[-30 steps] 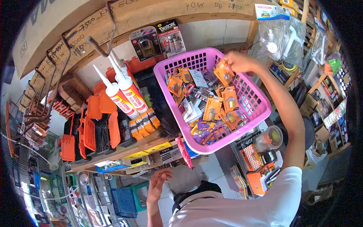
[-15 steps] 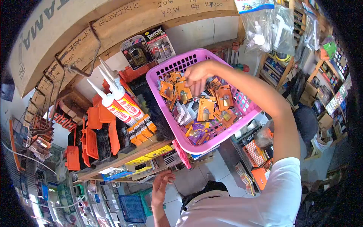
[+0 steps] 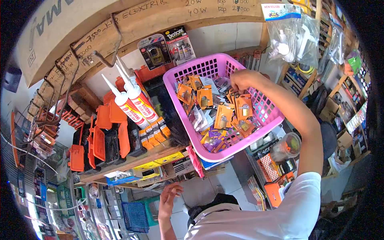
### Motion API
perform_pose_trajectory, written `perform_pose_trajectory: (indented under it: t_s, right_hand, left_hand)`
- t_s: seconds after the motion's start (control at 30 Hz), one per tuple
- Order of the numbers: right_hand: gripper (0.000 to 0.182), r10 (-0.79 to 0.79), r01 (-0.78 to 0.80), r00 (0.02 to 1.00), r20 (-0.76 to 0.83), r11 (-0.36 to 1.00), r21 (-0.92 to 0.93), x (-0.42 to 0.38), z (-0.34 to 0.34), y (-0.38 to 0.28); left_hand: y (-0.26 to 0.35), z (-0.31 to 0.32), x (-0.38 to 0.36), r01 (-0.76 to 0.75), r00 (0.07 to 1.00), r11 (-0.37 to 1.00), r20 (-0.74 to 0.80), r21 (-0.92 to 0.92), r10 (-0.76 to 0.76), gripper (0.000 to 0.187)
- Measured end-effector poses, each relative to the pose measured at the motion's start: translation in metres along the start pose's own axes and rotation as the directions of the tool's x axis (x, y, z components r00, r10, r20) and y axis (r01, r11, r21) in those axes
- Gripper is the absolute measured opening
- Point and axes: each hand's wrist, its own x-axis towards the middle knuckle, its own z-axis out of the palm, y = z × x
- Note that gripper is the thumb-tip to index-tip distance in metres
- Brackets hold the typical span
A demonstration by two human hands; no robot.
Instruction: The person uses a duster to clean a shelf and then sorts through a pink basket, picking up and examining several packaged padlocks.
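A pink plastic basket (image 3: 208,157) holds several carded padlocks (image 3: 224,116) on orange backing, with purple cards (image 3: 215,141) near its front. My right hand (image 3: 244,81) reaches into the basket's right side, fingers curled down against the tops of the orange cards there. Whatever lies between those fingertips is hidden. Well below the basket, my left hand (image 3: 170,197) hangs in the air, its fingers loosely bent and apart, holding nothing.
Silicone sealant tubes (image 3: 136,108) and orange-lidded boxes (image 3: 105,146) stand left of the basket. Metal hooks (image 3: 106,60) jut from the wooden beam above. Plastic bags (image 3: 286,44) hang at upper right. A clear jar (image 3: 289,145) sits near my right arm.
My right hand has moved right across the basket, from the middle of the padlock cards to those by the right wall. The whole view has shifted slightly; my left hand stays low.
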Motion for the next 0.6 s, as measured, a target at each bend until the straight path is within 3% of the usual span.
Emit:
perform_pose_trajectory:
  t_s: [0.13,0.2,0.27,0.33,0.4,0.47,0.5,0.57,0.6]
  right_hand:
    - [0.018,-0.009,0.007,1.000,-0.020,0.997,-0.078,-0.003,-0.011,-0.003]
    - [0.012,-0.069,0.074,0.979,-0.194,0.997,0.022,-0.020,-0.040,-0.001]
    - [0.013,-0.035,0.052,0.963,-0.267,0.997,0.056,-0.023,-0.064,0.005]
    - [0.018,-0.153,0.190,0.906,-0.394,0.980,0.056,-0.026,-0.089,0.001]
    - [0.020,-0.121,0.164,0.921,-0.371,0.983,0.085,-0.023,-0.107,-0.018]
    - [0.015,-0.144,0.241,0.954,-0.264,0.891,0.385,-0.004,-0.106,-0.030]
    - [0.015,-0.140,0.240,0.953,-0.268,0.890,0.388,0.010,-0.102,-0.035]
    - [0.012,-0.218,0.232,0.973,-0.081,0.887,0.400,0.048,-0.083,-0.045]
    - [0.012,-0.219,0.236,0.972,-0.088,0.887,0.398,0.047,-0.085,-0.044]
  left_hand:
    - [0.009,0.006,-0.002,-0.015,1.000,0.999,0.003,0.032,0.015,0.042]
    - [0.010,0.007,-0.002,-0.024,1.000,0.999,-0.001,0.038,0.024,0.041]
    - [0.008,0.007,-0.003,0.004,1.000,0.997,-0.026,0.073,-0.002,0.050]
    - [0.011,0.008,-0.005,0.010,1.000,0.996,-0.029,0.094,-0.007,0.050]
    - [0.009,0.011,-0.005,0.015,1.000,0.994,-0.025,0.110,-0.013,0.050]
    - [0.005,0.010,-0.006,0.041,0.999,0.997,-0.028,0.066,-0.040,0.038]
    - [0.007,0.011,-0.005,0.039,0.999,0.997,-0.025,0.071,-0.038,0.038]
    - [0.010,0.016,-0.005,0.032,0.999,0.998,0.002,0.053,-0.033,0.039]
    - [0.012,0.018,-0.005,0.045,0.999,0.996,-0.006,0.072,-0.044,0.040]
